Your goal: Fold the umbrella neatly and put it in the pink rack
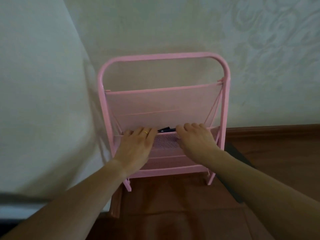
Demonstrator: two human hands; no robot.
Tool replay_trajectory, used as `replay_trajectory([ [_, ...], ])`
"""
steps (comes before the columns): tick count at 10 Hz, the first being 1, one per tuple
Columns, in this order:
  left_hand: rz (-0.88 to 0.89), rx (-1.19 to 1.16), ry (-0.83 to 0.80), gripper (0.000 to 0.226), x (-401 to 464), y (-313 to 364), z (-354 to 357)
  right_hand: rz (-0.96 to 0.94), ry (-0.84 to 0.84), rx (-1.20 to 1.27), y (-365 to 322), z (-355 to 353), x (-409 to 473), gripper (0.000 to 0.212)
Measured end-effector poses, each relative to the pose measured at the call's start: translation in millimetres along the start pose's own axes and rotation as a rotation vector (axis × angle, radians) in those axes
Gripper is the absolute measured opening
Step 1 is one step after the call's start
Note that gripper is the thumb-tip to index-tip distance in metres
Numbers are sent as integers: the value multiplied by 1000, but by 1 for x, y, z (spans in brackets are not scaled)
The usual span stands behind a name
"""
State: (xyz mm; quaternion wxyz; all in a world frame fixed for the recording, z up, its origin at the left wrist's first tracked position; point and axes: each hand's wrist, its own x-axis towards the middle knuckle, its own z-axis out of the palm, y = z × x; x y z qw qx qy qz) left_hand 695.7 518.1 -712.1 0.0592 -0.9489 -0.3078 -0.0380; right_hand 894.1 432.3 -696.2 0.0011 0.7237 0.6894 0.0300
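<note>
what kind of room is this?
Probably a room in a home: patterned wallpaper, a wooden floor with a skirting board, and a pink rack against the wall. Which room, I cannot tell.

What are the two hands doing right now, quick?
Left hand: fingers curled over the front edge of the pink rack, onto the dark umbrella inside.
Right hand: the same, curled onto the umbrella's other end.
</note>
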Motion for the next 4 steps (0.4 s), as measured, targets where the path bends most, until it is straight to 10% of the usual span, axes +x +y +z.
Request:
replay_trajectory([
  [4, -115, 52, -246, 65, 10, 16, -90, 155, -252, 58, -24, -82, -9, 40],
])
